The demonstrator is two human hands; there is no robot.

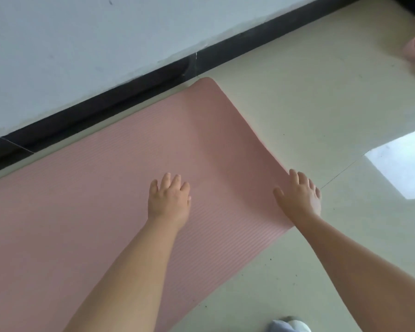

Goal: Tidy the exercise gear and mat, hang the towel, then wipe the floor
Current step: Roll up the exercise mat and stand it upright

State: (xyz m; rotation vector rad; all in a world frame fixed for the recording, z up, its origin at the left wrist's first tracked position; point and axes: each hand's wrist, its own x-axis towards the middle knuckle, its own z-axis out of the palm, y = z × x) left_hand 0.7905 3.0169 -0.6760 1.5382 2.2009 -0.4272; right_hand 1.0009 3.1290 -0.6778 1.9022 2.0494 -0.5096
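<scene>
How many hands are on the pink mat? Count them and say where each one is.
2. The left hand lies flat on the mat, away from its edges. The right hand rests at the mat's end edge, fingers reaching over onto the floor.

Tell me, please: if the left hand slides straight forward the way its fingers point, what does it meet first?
Most likely only more pink mat. The left hand lies flat on it, fingers pointing toward the mat's far short edge, with bare floor beyond and then the black baseboard. Nothing else shows in that line.

Ribbed pink mat flat on floor beside wall
</scene>
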